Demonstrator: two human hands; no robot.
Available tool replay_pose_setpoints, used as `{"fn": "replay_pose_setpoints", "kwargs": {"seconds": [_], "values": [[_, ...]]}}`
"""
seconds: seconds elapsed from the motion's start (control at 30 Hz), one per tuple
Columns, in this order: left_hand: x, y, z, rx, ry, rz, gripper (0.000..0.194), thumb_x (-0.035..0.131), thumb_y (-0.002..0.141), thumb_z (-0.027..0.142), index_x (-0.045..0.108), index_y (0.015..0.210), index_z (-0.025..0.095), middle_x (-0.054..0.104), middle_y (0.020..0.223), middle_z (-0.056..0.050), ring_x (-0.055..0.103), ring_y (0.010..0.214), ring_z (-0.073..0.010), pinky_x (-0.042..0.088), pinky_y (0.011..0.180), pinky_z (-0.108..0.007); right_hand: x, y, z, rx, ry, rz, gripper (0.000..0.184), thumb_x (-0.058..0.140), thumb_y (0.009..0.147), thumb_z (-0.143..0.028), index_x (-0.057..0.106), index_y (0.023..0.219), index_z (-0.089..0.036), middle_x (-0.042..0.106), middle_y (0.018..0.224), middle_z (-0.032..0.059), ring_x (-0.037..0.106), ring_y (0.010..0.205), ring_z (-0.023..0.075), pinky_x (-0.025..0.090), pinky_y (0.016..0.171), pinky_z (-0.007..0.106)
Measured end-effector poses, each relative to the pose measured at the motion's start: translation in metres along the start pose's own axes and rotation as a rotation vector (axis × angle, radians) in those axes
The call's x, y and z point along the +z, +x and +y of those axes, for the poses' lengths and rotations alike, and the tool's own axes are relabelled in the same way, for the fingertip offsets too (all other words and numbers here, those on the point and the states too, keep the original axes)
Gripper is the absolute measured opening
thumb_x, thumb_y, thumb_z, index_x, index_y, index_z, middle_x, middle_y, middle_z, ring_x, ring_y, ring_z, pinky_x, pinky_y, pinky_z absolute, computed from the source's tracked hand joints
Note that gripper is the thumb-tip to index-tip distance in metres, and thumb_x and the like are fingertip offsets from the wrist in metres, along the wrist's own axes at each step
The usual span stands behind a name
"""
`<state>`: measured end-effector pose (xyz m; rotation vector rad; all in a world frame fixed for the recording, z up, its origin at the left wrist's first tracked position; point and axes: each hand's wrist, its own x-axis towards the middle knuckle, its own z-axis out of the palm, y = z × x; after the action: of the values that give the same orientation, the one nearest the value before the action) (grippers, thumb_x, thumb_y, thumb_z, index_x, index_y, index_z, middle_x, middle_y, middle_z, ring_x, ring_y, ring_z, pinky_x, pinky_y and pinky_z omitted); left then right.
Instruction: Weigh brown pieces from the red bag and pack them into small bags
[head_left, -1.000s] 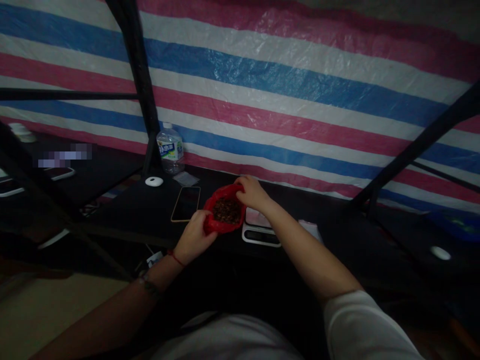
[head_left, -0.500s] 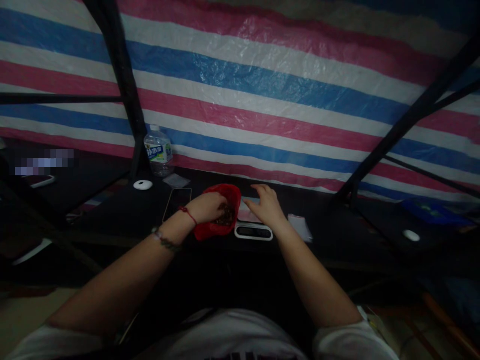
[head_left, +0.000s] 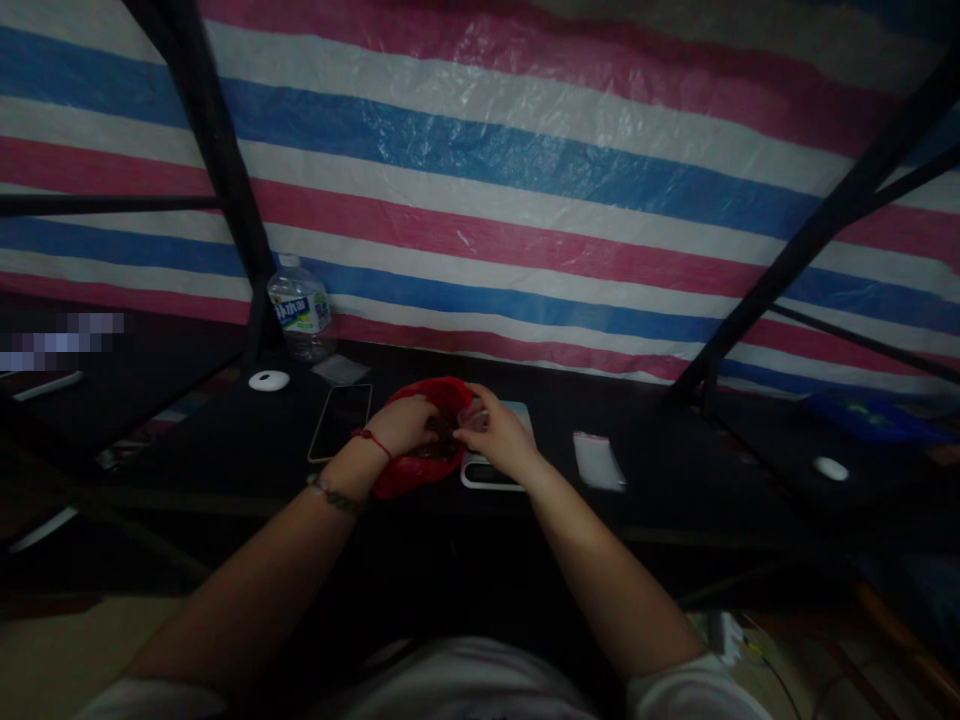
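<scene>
My left hand [head_left: 409, 423] reaches into an opened red plastic bag [head_left: 405, 475] with its fingers curled at small dark brown pieces [head_left: 444, 430]; its fingertips are partly hidden, and what they grip is too dark to make out. At the bag's right rim my right hand [head_left: 499, 435] pinches what looks like a small clear plastic bag [head_left: 474, 412] between thumb and fingers. Beneath that hand, a white digital scale [head_left: 491, 478] stands against the red bag, its plate partly covered by my hand.
Left of the red bag lies a phone [head_left: 341, 420], with a white mouse [head_left: 268, 381], a clear bag [head_left: 341, 369] and a plastic bottle [head_left: 301, 310] beyond. Clear zip bags [head_left: 598, 462] lie right of the scale. Dark metal posts [head_left: 217, 140] flank the black table [head_left: 675, 480].
My right hand has gone from over the scale leftward to the red bag's rim, and now holds a clear bag. My left hand stays in the red bag. The view has shifted slightly.
</scene>
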<state>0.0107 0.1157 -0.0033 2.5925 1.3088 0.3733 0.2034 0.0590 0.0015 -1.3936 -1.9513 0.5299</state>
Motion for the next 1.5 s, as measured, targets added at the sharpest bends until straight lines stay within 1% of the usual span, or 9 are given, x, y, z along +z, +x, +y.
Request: {"fn": "replay_pose_setpoints", "kwargs": {"seconds": [0.1,0.27,0.37,0.5,0.63,0.77,0.93,1.1,1.5], "values": [[-0.008,-0.011,-0.004,0.055,0.047,-0.036,0.021,0.058,0.078,0.034,0.072,0.088,0.022,0.071,0.09,-0.007,0.064,0.084,-0.0224,0.046,0.074,-0.03,0.012,0.005,-0.015,0.045,-0.029,-0.08,0.057,0.071,0.073,-0.023,0.047,0.125,-0.017,0.067,0.1,0.005,0.063,0.088,0.0163,0.048,0.077,0.027],[-0.01,-0.029,-0.007,-0.045,0.109,-0.019,0.042,0.067,0.069,0.048,0.07,0.099,0.019,0.069,0.103,-0.011,0.064,0.091,-0.0258,0.047,0.08,-0.031,0.025,0.013,-0.019,-0.066,-0.514,-0.166,0.024,0.055,0.084,-0.013,0.061,0.106,-0.013,0.062,0.107,0.0132,0.057,0.1,0.0224,0.042,0.087,0.033],[-0.007,-0.033,-0.008,-0.105,0.156,-0.044,0.045,0.069,0.067,0.044,0.069,0.102,0.016,0.069,0.103,-0.014,0.065,0.092,-0.0284,0.048,0.08,-0.033,0.029,0.013,-0.023,-0.089,-0.68,-0.185,0.028,0.041,0.088,-0.007,0.064,0.103,-0.011,0.06,0.108,0.0159,0.054,0.103,0.0235,0.041,0.09,0.034],[-0.004,-0.03,-0.007,-0.072,0.112,-0.047,0.031,0.067,0.07,0.033,0.07,0.097,0.018,0.07,0.098,-0.011,0.065,0.089,-0.0255,0.048,0.077,-0.031,0.036,0.018,-0.03,-0.077,-0.737,-0.267,0.029,0.042,0.087,-0.008,0.066,0.103,-0.009,0.061,0.106,0.0173,0.056,0.101,0.0253,0.041,0.089,0.036],[-0.004,-0.027,-0.009,-0.027,0.0,-0.051,0.018,0.064,0.073,0.027,0.071,0.087,0.02,0.072,0.089,-0.007,0.065,0.082,-0.0213,0.047,0.071,-0.027,0.042,0.028,-0.028,-0.024,-0.679,-0.326,0.031,0.047,0.084,-0.011,0.065,0.109,-0.01,0.062,0.11,0.0167,0.06,0.096,0.0245,0.044,0.083,0.034],[-0.002,-0.026,-0.013,-0.049,-0.108,-0.002,0.02,0.062,0.074,0.026,0.071,0.09,0.02,0.072,0.091,-0.006,0.065,0.084,-0.0204,0.047,0.074,-0.026,0.047,0.033,-0.019,-0.02,-0.55,-0.308,0.029,0.053,0.08,-0.015,0.066,0.105,-0.011,0.066,0.105,0.0156,0.062,0.093,0.0231,0.044,0.079,0.031],[-0.002,-0.027,-0.018,-0.043,-0.229,0.002,0.025,0.06,0.075,0.027,0.07,0.098,0.022,0.073,0.097,-0.004,0.066,0.09,-0.02,0.049,0.078,-0.025,0.057,0.033,-0.01,-0.029,-0.333,-0.219,0.022,0.061,0.073,-0.018,0.068,0.093,-0.012,0.068,0.097,0.0131,0.062,0.086,0.0218,0.044,0.072,0.029],[-0.01,-0.028,-0.018,-0.091,-0.356,0.074,0.037,0.059,0.076,0.032,0.066,0.111,0.021,0.072,0.107,-0.004,0.066,0.097,-0.0208,0.05,0.085,-0.027,0.064,0.035,-0.006,0.004,-0.103,-0.104,0.028,0.068,0.068,-0.024,0.065,0.094,-0.013,0.069,0.089,0.0078,0.062,0.077,0.019,0.045,0.066,0.027],[-0.02,-0.032,-0.012,-0.048,-0.351,0.157,0.044,0.057,0.079,0.028,0.061,0.123,0.021,0.067,0.121,-0.004,0.062,0.108,-0.0205,0.046,0.096,-0.03,0.072,0.034,-0.005,0.053,0.072,0.003,0.037,0.07,0.069,-0.02,0.064,0.104,-0.017,0.069,0.1,0.0062,0.064,0.091,0.0188,0.049,0.08,0.03]]}}
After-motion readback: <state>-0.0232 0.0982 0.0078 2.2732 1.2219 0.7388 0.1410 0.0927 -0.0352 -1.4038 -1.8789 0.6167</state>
